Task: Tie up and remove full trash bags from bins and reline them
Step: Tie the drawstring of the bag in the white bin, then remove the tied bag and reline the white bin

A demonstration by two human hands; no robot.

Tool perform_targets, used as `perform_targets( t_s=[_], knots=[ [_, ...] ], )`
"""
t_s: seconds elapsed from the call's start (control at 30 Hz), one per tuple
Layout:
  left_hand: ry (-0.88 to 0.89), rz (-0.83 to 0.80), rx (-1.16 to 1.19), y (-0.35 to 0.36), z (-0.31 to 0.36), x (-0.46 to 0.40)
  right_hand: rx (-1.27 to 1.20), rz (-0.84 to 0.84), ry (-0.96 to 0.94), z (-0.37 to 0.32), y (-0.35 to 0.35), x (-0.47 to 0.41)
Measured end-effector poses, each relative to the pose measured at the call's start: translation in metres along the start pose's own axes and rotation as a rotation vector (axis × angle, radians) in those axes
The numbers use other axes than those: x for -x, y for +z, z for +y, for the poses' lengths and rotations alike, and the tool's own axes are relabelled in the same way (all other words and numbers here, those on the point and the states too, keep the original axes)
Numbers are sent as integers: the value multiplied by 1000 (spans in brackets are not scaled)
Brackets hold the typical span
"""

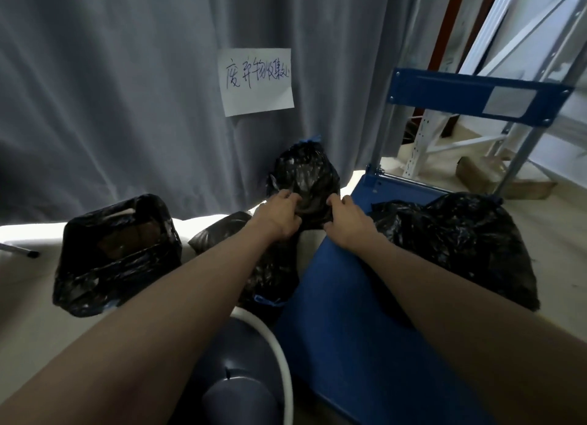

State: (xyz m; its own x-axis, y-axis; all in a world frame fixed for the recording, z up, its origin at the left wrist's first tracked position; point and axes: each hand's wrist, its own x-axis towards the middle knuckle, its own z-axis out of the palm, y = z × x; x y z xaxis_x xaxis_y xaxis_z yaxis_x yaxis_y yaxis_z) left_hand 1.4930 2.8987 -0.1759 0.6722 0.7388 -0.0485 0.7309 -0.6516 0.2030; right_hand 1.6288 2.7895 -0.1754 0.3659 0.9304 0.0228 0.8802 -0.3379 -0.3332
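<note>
Head view: left hand (279, 215) and right hand (346, 221) both pinch a tied black trash bag (305, 180) standing against the curtain (127, 91), beside the blue cart (365, 313). Step: removal. Next likely needs lifting it onto the cart.

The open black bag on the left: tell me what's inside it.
Inside the open black bag something flat and brown shows, like cardboard, with a pale strip above it. The plastic hides anything deeper. Both hands grip another tied bag.
</note>
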Motion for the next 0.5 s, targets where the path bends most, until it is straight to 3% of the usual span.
perform_targets(
  t_s=[0.33, 0.5],
  knots=[
    [62, -122, 85, 62, 105, 6, 152, -15, 204, 117, -5, 60],
    [137, -270, 147, 103, 154, -3, 328, -17, 342, 179, -9, 77]
  ],
)
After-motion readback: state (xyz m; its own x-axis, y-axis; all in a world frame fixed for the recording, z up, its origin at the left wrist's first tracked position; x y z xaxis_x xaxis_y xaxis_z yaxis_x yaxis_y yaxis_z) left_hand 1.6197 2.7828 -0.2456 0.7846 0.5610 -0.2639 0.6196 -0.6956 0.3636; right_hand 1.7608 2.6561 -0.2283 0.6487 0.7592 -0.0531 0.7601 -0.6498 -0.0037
